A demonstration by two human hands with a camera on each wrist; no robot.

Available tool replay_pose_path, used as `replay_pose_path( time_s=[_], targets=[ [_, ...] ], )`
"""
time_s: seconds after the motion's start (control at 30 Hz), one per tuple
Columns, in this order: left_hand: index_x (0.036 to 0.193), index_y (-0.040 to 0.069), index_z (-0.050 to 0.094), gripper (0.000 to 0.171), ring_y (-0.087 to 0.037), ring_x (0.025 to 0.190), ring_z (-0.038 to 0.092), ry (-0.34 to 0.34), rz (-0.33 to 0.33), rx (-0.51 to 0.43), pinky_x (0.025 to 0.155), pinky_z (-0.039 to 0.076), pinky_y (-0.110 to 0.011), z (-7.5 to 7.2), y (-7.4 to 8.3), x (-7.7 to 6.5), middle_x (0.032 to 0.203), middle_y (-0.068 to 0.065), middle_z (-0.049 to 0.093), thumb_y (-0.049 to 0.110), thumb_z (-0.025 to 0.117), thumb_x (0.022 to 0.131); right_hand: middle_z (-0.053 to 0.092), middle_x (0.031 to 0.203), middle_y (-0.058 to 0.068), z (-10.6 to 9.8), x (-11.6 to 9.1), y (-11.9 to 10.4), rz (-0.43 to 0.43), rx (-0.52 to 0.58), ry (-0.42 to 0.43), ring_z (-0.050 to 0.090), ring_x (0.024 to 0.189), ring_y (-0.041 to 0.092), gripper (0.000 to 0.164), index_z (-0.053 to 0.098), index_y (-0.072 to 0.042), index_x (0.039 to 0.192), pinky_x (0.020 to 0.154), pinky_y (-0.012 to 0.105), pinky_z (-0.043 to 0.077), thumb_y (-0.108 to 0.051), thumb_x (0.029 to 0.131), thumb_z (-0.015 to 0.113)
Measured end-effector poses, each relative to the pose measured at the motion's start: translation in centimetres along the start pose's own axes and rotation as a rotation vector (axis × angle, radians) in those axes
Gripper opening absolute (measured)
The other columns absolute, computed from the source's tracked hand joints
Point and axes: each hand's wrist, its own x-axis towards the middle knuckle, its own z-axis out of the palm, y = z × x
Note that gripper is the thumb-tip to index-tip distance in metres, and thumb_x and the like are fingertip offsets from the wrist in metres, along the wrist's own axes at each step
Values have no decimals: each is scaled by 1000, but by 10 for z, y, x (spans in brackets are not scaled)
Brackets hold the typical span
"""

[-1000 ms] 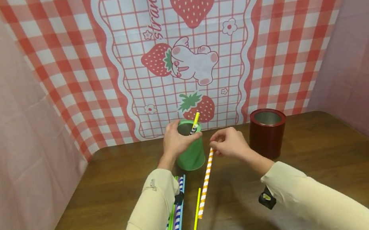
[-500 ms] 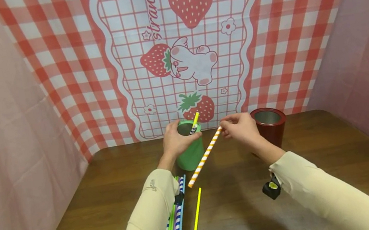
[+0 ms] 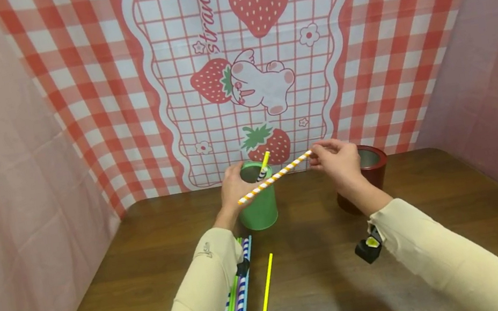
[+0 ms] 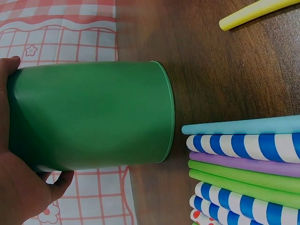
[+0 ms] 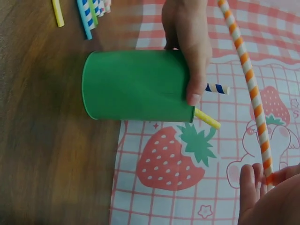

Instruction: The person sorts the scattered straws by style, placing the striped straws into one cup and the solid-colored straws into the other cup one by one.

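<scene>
My left hand (image 3: 235, 190) grips the green can (image 3: 260, 212) near its top, with the thumb over the front rim. Inside the can stand a yellow straw (image 3: 266, 159) and a blue-and-white striped straw (image 5: 218, 88), their tops poking out. An orange-and-white striped straw (image 3: 276, 175) is pinched at one end by the thumb and fingers of my right hand (image 3: 340, 165). That straw is held in the air, slanting down to the left, and crosses in front of the can in the head view. In the right wrist view it appears apart from the can.
A dark red can (image 3: 375, 171) stands on the wooden table (image 3: 437, 234), partly behind my right hand. Several straws lie bundled by my left forearm, among them a light blue straw (image 4: 243, 126) and a purple straw (image 4: 243, 164). One yellow straw (image 3: 265, 301) lies alone nearby.
My right hand has moved up and to the right with the orange-and-white straw, which has swung from steep to a flatter slant. The left hand and green can look unmoved.
</scene>
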Motion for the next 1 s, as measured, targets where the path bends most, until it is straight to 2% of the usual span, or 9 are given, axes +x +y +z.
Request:
replay_pose_path(
  time_s=[0.13, 0.27, 0.47, 0.57, 0.8, 1.0],
  targets=[
    [143, 6, 44, 96, -32, 129, 43, 8, 6, -38, 105, 39, -44, -1, 1, -1, 144, -16, 41, 49, 82, 66, 67, 68, -5, -1, 2, -3, -2, 56, 48, 66, 60, 7, 23, 61, 8, 110, 66, 24, 58, -8, 93, 59],
    [143, 8, 45, 96, -31, 130, 43, 9, -27, -77, 106, 37, -42, 0, 2, -2, 146, -12, 40, 49, 84, 65, 68, 70, -3, -2, 3, -4, -11, 98, 92, 66, 60, 6, 20, 61, 6, 107, 65, 24, 57, -8, 92, 61],
    [142, 7, 46, 95, -30, 126, 46, 5, -29, -9, 101, 42, -42, 1, 2, -2, 145, -12, 41, 53, 80, 66, 68, 70, -7, -3, 4, -4, -38, 112, 125, 68, 62, 6, 15, 61, 3, 103, 65, 22, 57, -8, 92, 62],
    [144, 7, 43, 97, -30, 126, 46, 1, -26, 3, 101, 42, -43, 1, 2, -1, 144, -13, 41, 53, 79, 67, 68, 73, -6, -4, 4, -4, -53, 52, 131, 69, 64, 7, 17, 62, 1, 105, 66, 23, 57, -10, 92, 62],
    [143, 8, 44, 95, -31, 127, 46, -2, -25, -7, 102, 41, -43, 0, 1, -1, 144, -13, 41, 52, 79, 67, 72, 103, 16, -3, 3, 1, -95, -173, 136, 67, 64, 2, 28, 66, -1, 112, 63, 23, 57, -19, 91, 64],
    [144, 8, 44, 96, -31, 128, 45, 4, -29, -12, 103, 41, -43, 1, 1, -1, 145, -13, 41, 52, 80, 67, 73, 96, 17, 5, 2, 8, -204, -295, 112, 64, 59, 0, 23, 70, -6, 108, 53, 18, 54, -18, 89, 64]
  ],
)
